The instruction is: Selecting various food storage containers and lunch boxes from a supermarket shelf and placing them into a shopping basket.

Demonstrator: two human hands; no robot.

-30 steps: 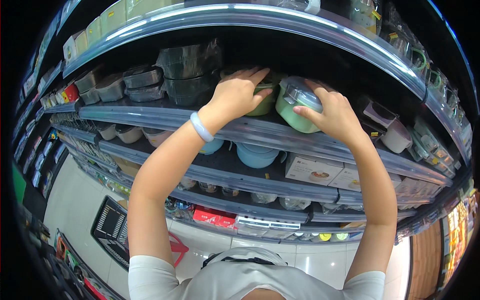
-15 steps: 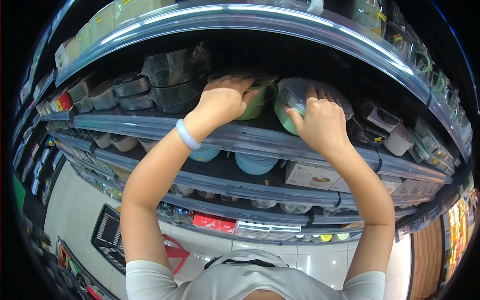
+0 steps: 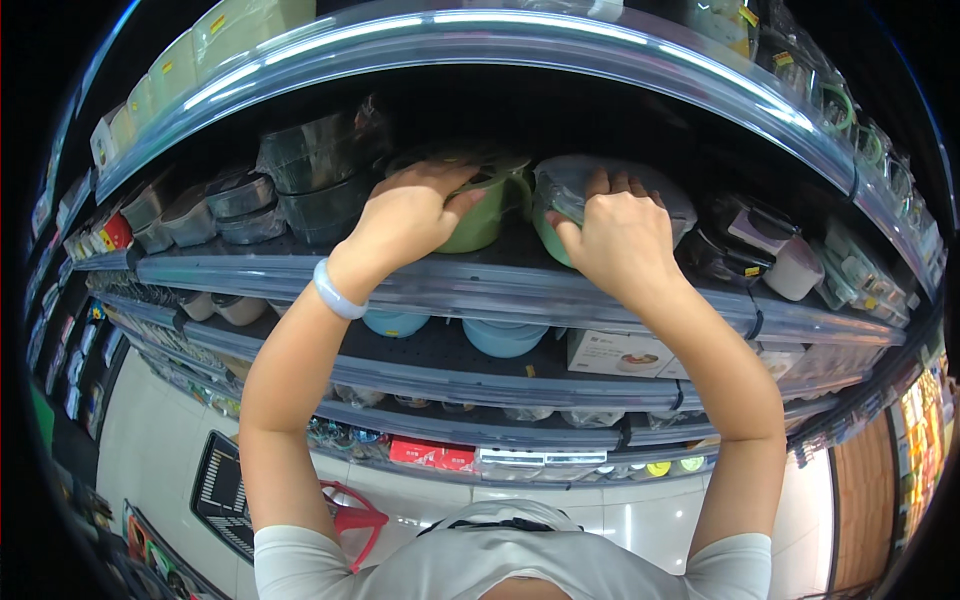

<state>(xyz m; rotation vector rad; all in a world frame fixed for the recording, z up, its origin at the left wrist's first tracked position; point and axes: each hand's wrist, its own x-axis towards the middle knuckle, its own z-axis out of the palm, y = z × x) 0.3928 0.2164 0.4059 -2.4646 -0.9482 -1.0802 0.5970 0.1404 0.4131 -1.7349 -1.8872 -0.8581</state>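
Observation:
On the upper shelf, my left hand [image 3: 412, 212] is over a green pot-like container [image 3: 478, 226] with a side handle and dark top. Its fingers lie across the top and the thumb bends down the front. To the right, my right hand [image 3: 622, 232] grips a light green container [image 3: 553, 243] with a translucent lid. Its fingers curl over the lid while the thumb presses the front side. A narrow gap separates the two containers. The far sides of both are in shadow. A pale bracelet [image 3: 340, 290] circles my left wrist.
Stacked dark, wrapped containers [image 3: 318, 180] stand left of my left hand. Lunch boxes [image 3: 752, 240] sit to the right. A clear-edged shelf [image 3: 530, 62] curves overhead. Lower shelves hold blue bowls [image 3: 505, 337] and a white box [image 3: 615, 351]. A black basket [image 3: 222, 490] with red handles is on the floor.
The view has shifted slightly, so shelf goods and both hands appear farther left. Both hands stay on the same green containers, with no clear movement of these along the shelf.

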